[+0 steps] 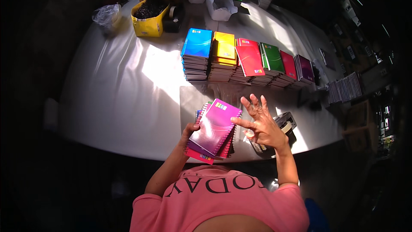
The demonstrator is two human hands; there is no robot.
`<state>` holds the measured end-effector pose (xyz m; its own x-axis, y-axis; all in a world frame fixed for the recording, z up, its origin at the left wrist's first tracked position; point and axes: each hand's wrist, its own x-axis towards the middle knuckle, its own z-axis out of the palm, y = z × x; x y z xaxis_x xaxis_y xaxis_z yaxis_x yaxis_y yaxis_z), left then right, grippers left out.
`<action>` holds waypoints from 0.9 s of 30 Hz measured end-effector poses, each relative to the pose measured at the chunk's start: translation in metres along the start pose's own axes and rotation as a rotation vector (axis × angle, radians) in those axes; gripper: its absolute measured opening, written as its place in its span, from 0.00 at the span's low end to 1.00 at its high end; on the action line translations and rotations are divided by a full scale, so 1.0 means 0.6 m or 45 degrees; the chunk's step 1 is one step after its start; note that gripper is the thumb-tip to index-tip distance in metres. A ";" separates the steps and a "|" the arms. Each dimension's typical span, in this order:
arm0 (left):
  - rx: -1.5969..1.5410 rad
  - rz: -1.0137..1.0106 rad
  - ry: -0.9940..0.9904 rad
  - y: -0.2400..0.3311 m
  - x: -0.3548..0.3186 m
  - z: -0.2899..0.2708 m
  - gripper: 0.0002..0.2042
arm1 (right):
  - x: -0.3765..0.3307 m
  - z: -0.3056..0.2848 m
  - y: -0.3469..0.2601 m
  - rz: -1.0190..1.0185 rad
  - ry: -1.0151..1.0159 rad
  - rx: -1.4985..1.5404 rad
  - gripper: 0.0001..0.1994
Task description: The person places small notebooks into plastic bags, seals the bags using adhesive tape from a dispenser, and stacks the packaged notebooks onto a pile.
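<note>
The left hand [189, 129] is gripping a fanned stack of spiral notebooks [213, 131] above the desk [128, 86] edge; the right hand [262, 124] is hovering spread. Glossy covers look slippery, the stack light but loose—best pinched at the spines.

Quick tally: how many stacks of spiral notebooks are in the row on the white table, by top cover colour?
Blue-topped spiral notebook stack: 1
Orange-topped spiral notebook stack: 1
Red-topped spiral notebook stacks: 2
Green-topped spiral notebook stack: 1
Purple-topped spiral notebook stack: 1
Total: 6 stacks
</note>
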<state>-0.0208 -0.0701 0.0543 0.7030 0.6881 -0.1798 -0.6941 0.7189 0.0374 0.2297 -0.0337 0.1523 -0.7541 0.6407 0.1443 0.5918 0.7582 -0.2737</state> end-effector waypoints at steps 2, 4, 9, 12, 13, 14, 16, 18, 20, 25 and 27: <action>0.133 0.033 0.144 0.003 -0.005 0.008 0.34 | -0.014 0.078 -0.036 -0.123 0.106 -0.063 0.31; 0.263 -0.002 0.251 0.011 -0.018 0.005 0.34 | 0.006 0.130 -0.045 -0.228 0.505 0.042 0.23; 1.617 0.913 0.953 0.031 -0.003 0.020 0.37 | 0.039 0.134 -0.011 -0.154 0.743 0.610 0.30; 1.380 1.179 0.366 0.022 0.022 0.031 0.38 | 0.019 0.222 0.018 0.198 0.656 1.118 0.36; 1.436 0.922 0.098 0.017 0.027 -0.009 0.44 | 0.014 0.239 0.018 0.321 0.575 1.297 0.42; 1.552 0.982 0.137 0.011 0.041 -0.037 0.47 | 0.010 0.244 0.015 0.414 0.516 1.514 0.48; 1.453 1.144 0.346 -0.018 0.058 -0.074 0.55 | 0.004 0.285 0.019 0.373 0.551 1.582 0.63; 1.434 1.191 0.290 -0.021 0.064 -0.111 0.58 | 0.012 0.279 0.008 0.249 0.624 1.370 0.60; 1.556 1.195 0.280 -0.031 0.068 -0.135 0.60 | 0.017 0.300 0.010 0.221 0.613 1.182 0.57; 1.967 1.449 0.433 0.011 0.051 -0.135 0.64 | -0.002 0.303 0.039 0.559 0.379 1.644 0.49; 1.867 1.266 0.307 0.006 0.065 -0.145 0.63 | 0.013 0.320 0.044 0.188 0.427 0.916 0.46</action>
<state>-0.0095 -0.0493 -0.0382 0.0185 0.9430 0.3322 -0.0146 -0.3320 0.9432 0.1844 -0.0321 -0.0365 -0.4894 0.8168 0.3055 0.2640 0.4726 -0.8408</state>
